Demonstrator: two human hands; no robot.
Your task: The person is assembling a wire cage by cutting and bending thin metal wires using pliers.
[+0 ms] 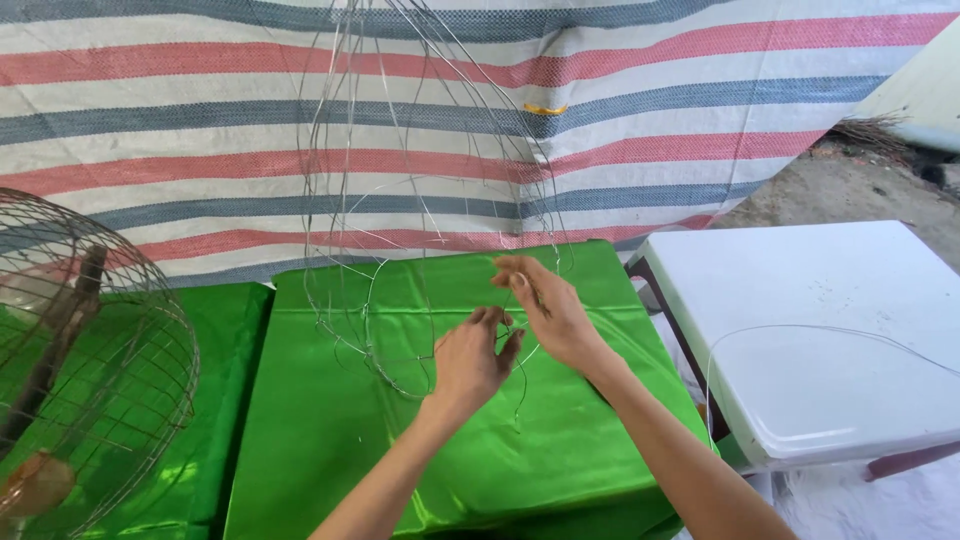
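Striped tarp (620,110) in red, blue and white is hung across the upper frame; green shiny cloth (330,430) is spread over the table below it. At frame centre a loose tangle of thin wire (345,200) is held up above the cloth. One strand is pinched by the left hand (470,360), fingers pressed together. Another strand is pinched by the right hand (548,310) just beside it. A finished wire cage (90,360) is seen at lower left, a white plastic table (820,330) at right.
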